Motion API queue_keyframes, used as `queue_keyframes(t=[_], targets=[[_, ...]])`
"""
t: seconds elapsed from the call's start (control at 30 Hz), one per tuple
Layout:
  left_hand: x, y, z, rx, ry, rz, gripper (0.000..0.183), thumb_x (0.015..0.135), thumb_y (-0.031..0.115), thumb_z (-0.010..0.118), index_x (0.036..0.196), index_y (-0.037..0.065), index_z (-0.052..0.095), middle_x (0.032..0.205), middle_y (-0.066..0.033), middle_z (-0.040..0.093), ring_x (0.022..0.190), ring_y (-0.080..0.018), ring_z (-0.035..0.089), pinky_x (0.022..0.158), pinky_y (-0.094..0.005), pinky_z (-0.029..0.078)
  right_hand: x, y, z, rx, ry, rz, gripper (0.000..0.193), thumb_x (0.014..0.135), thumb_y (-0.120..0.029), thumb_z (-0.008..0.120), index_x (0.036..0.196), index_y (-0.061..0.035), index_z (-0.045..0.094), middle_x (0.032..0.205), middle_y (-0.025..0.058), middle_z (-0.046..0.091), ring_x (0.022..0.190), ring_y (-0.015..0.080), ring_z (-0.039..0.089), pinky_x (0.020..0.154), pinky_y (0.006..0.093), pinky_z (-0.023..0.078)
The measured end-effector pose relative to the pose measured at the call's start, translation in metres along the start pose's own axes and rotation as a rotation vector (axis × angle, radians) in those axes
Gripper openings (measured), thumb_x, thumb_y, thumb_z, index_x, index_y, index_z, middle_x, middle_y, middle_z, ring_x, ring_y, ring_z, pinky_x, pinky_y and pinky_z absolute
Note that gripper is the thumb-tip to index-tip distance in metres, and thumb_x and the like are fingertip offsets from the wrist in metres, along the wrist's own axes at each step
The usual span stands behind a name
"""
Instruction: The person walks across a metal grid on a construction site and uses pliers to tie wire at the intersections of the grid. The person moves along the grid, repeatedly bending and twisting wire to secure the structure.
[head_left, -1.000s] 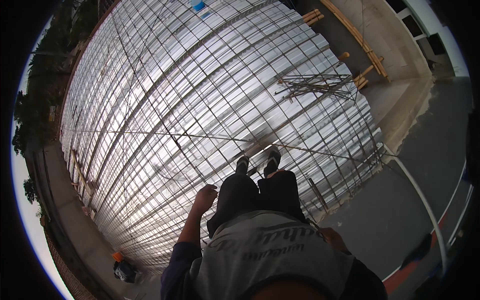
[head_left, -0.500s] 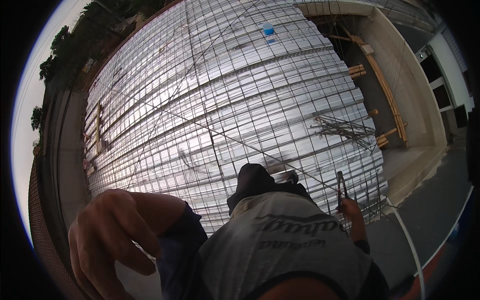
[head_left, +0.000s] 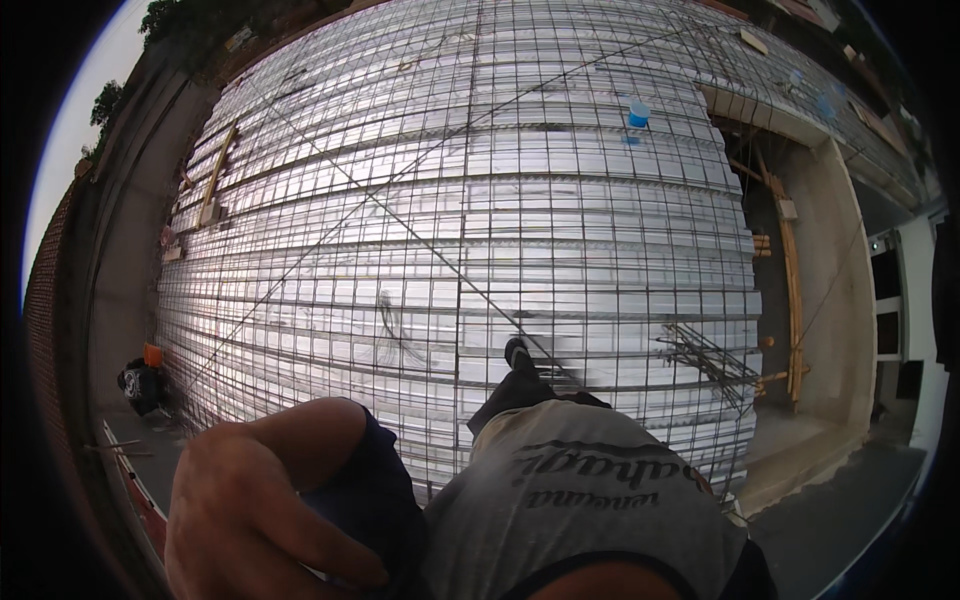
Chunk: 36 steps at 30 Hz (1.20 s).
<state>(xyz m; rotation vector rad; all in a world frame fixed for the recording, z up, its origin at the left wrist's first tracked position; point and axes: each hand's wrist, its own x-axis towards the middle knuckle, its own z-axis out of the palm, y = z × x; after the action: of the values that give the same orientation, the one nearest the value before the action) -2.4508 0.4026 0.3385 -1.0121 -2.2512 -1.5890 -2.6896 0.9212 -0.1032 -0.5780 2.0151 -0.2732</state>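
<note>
"What are the hands doing?"

"The bare left hand (head_left: 250, 510) is large and near, at left, its fingers loosely bent. Nothing shows in it, but I cannot tell whether the fingertips pinch something. The right hand is out of sight, so its state I cannot tell."

"And beyond them?"

"Past the grey shirt with dark lettering (head_left: 590, 480), one dark shoe (head_left: 517, 355) is over the grid of thin dark steel bars (head_left: 463, 250), which spreads left, right and far across silvery ribbed metal sheets (head_left: 600, 215). A loose pile of steel rods (head_left: 705, 365) lies to the right; a small blue bucket (head_left: 638, 115) stands far right."

"What could go wrong?"

"A toe could catch under a bar and cause a stumble, or a sole could slip if the smooth metal is slick."

"What differs from half a second ago?"

"The right hand, which held a plier-like tool, has gone from sight. The bucket appears farther right, probably because the head turned."
</note>
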Motion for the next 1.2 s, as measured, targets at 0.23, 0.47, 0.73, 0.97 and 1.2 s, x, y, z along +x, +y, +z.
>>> queue_keyframes(t=[0.23, 0.47, 0.73, 0.97, 1.2], targets=[[-0.037, -0.058, -0.091, -0.056, 0.377, 0.128, 0.031, 0.074, 0.013, 0.069, 0.103, 0.02, 0.072, 0.127, 0.017, 0.056, 0.064, -0.016, 0.053, 0.06, -0.0319, 0.049, 0.068, -0.085, -0.039, 0.48, -0.032, 0.258, 0.024, 0.084, -0.008, 0.062, 0.106, 0.0004, 0.063, 0.081, 0.0127, 0.068, 0.063, 0.0196, 0.063, 0.053, 0.0296, 0.045], [-0.044, -0.079, -0.15, -0.026, 0.41, -0.168, 0.03, 0.074, 0.013, 0.069, 0.102, 0.021, 0.072, 0.128, 0.018, 0.055, 0.07, -0.0172, 0.055, 0.067, -0.0312, 0.049, 0.138, -0.099, -0.063, 0.639, -0.054, 0.331, 0.022, 0.087, -0.011, 0.06, 0.107, -0.0021, 0.063, 0.084, 0.0117, 0.068, 0.072, 0.0212, 0.066, 0.059, 0.0317, 0.049], [-0.007, -0.13, -0.154, 0.029, 0.636, 0.055, 0.009, 0.081, 0.012, 0.067, 0.086, 0.004, 0.066, 0.094, -0.0122, 0.066, 0.07, -0.023, 0.065, 0.063, -0.0339, 0.055, 0.267, -0.095, -0.154, 0.112, -0.318, 0.1, 0.028, 0.088, -0.021, 0.051, 0.099, 0.0023, 0.063, 0.081, 0.0152, 0.07, 0.057, 0.0194, 0.061, 0.046, 0.0315, 0.039], [-0.06, -0.288, -0.09, -0.082, 1.338, -1.027, 0.043, 0.082, 0.021, 0.064, 0.119, 0.0, 0.058, 0.101, -0.0134, 0.063, 0.096, -0.0203, 0.059, 0.088, -0.0345, 0.044, 0.381, -0.184, -0.319, -0.695, -0.399, -0.237, 0.02, 0.073, -0.013, 0.071, 0.092, -0.0081, 0.069, 0.09, 0.0088, 0.071, 0.078, 0.0217, 0.068, 0.065, 0.0371, 0.053], [-0.143, -0.459, 0.168, 0.029, 1.03, -1.676, 0.042, 0.081, 0.03, 0.064, 0.113, 0.003, 0.063, 0.11, -0.0186, 0.065, 0.098, -0.0338, 0.063, 0.085, -0.0414, 0.049, 0.488, -0.203, -0.414, -0.218, -0.359, -0.184, 0.023, 0.085, -0.019, 0.06, 0.08, 0.0035, 0.061, 0.079, 0.0194, 0.069, 0.055, 0.0212, 0.064, 0.04, 0.0329, 0.037]])
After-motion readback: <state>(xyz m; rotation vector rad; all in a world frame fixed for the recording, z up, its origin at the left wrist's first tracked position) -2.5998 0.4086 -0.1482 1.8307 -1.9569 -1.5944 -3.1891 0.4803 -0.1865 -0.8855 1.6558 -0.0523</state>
